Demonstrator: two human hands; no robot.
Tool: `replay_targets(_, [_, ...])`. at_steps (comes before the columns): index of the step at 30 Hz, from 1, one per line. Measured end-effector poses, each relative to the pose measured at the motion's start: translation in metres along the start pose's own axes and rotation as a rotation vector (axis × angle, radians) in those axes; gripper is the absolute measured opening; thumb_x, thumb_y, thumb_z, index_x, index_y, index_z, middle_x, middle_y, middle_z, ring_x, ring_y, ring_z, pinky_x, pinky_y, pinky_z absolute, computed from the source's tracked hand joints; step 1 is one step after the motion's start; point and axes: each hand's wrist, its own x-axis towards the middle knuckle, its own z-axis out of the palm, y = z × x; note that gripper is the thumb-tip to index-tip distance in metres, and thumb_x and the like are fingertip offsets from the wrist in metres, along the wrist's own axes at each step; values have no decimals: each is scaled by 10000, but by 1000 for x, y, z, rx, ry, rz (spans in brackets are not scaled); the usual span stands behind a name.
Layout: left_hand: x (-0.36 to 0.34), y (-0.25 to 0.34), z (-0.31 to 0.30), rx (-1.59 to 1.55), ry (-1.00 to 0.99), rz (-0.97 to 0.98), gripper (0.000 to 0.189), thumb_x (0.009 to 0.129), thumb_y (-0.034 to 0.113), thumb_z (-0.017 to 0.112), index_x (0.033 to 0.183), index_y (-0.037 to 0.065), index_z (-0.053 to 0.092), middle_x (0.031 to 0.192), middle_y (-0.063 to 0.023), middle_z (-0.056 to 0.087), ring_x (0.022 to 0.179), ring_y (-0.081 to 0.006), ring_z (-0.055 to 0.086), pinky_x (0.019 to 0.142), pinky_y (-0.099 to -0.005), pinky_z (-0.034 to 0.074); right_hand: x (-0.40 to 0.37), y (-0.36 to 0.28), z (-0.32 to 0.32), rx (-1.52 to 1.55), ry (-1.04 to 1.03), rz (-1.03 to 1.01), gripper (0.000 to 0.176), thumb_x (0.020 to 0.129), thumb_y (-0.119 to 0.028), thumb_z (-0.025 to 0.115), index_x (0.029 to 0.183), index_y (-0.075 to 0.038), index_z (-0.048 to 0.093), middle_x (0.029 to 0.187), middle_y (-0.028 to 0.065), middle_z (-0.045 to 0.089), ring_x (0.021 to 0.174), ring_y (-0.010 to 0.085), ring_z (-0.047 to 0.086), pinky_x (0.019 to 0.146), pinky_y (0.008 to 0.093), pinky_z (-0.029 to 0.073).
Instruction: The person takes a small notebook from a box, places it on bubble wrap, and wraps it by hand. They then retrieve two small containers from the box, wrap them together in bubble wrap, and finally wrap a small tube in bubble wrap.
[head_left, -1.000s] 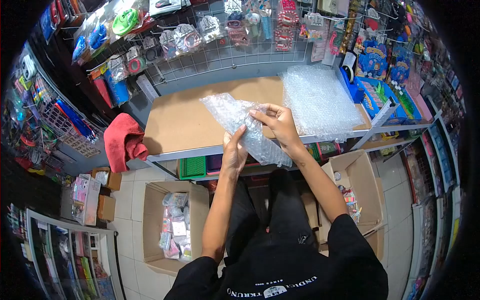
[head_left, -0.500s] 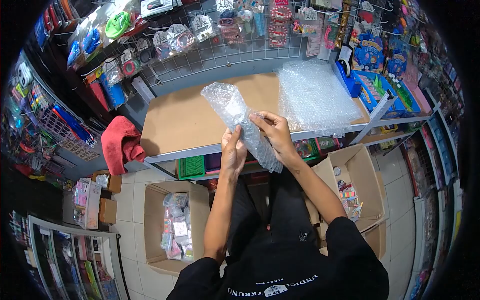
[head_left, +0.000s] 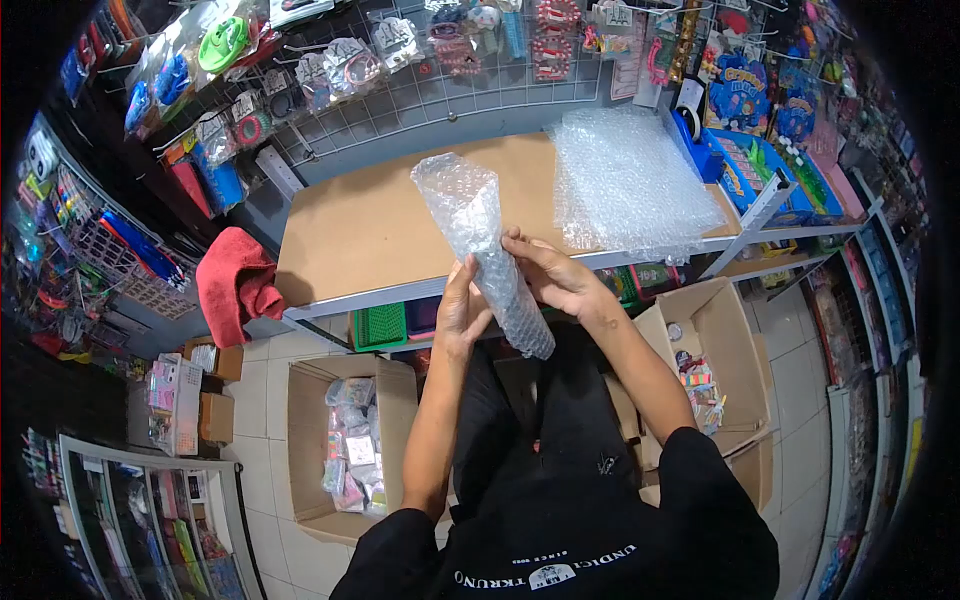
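Both hands hold a roll of bubble wrap [head_left: 482,240] in front of the shelf edge. It slants from a wide, flared upper end down to a narrower lower end above my lap. What lies inside the roll, if anything, I cannot make out. My left hand [head_left: 464,305] grips the roll's left side, thumb on top. My right hand [head_left: 556,272] closes on its right side with thumb and fingers near the middle. A stack of flat bubble wrap sheets [head_left: 635,185] lies on the right part of the brown shelf top [head_left: 360,235].
A red cloth [head_left: 232,285] hangs at the shelf's left end. A blue tape dispenser [head_left: 698,150] stands beside blue display boxes [head_left: 750,180]. Below are a cardboard box [head_left: 395,440] of packaged goods on the left and another cardboard box [head_left: 735,340] on the right. A green basket [head_left: 380,325] sits under the shelf.
The bubble wrap roll has turned slightly more upright, and its flared end has shifted a little to the right. My right hand has moved slightly down and right, still on it.
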Motion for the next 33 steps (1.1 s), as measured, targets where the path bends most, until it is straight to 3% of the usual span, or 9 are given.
replay_targets(7, [-5, 7, 15, 115, -23, -12, 610, 880, 206, 724, 1369, 52, 392, 1263, -97, 571, 1164, -229, 572, 993, -405, 478, -9, 6, -16, -3, -91, -159, 272, 914, -218, 684, 1145, -119, 580, 1062, -13, 640, 964, 101, 610, 849, 266, 475])
replay_targets(10, [-5, 7, 18, 130, -31, 5, 612, 867, 171, 730, 1362, 41, 395, 1258, -103, 573, 1156, -224, 578, 988, -397, 482, -18, 2, -10, -149, 24, -226, 293, 915, -195, 677, 1168, -107, 560, 1083, -7, 632, 997, 102, 607, 873, 264, 469])
replay_targets(16, [-5, 11, 20, 154, -33, -1, 624, 840, 133, 744, 1348, 17, 400, 1204, -114, 605, 1116, -233, 605, 972, -389, 498, -24, -2, -7, -144, 62, -218, 280, 901, -168, 693, 1137, -91, 564, 1081, 3, 636, 1014, 98, 607, 867, 256, 473])
replay_targets(19, [-5, 14, 26, 188, -16, -3, 621, 833, 135, 747, 1336, 3, 407, 1171, -138, 621, 1081, -251, 628, 952, -401, 516, -23, -6, -12, -474, 63, -374, 323, 896, -231, 702, 1151, -99, 552, 1060, 11, 606, 1036, 98, 576, 917, 264, 455])
replay_targets(25, [-10, 11, 28, 196, -73, -57, 635, 823, 174, 761, 1324, -16, 420, 1145, -199, 640, 1022, -276, 667, 901, -404, 548, -38, -44, 18, -490, 220, -436, 334, 862, -191, 744, 1117, -49, 581, 1012, 31, 627, 999, 111, 593, 915, 278, 463])
replay_targets(26, [-11, 12, 27, 197, -84, -74, 642, 822, 184, 762, 1328, -16, 420, 1146, -207, 642, 1016, -275, 671, 895, -400, 552, -37, -53, 18, -493, 185, -399, 413, 836, -168, 770, 1176, -18, 591, 1089, 58, 644, 1015, 115, 600, 898, 272, 468])
replay_targets(29, [-17, 16, 34, 263, -111, -180, 671, 826, 213, 764, 1351, -9, 409, 1152, -209, 642, 1003, -262, 677, 878, -385, 560, -23, -75, 11, -762, -33, -335, 469, 824, -225, 789, 1191, 11, 619, 1111, 114, 667, 1027, 141, 615, 910, 273, 475])
replay_targets(30, [-18, 16, 35, 300, -127, -208, 679, 842, 229, 752, 1382, 15, 401, 1172, -199, 643, 1006, -251, 677, 880, -373, 557, -15, -83, 5, -837, -81, -290, 383, 800, -156, 795, 1120, 20, 680, 1059, 96, 700, 958, 115, 635, 828, 253, 489])
replay_targets(33, [-25, 16, 41, 306, -136, -266, 680, 850, 226, 747, 1402, 40, 395, 1202, -188, 640, 1012, -249, 674, 881, -367, 556, -11, -114, 21, -1059, -174, -306, 270, 787, -140, 796, 979, 36, 727, 889, 76, 726, 835, 116, 659, 783, 255, 509])
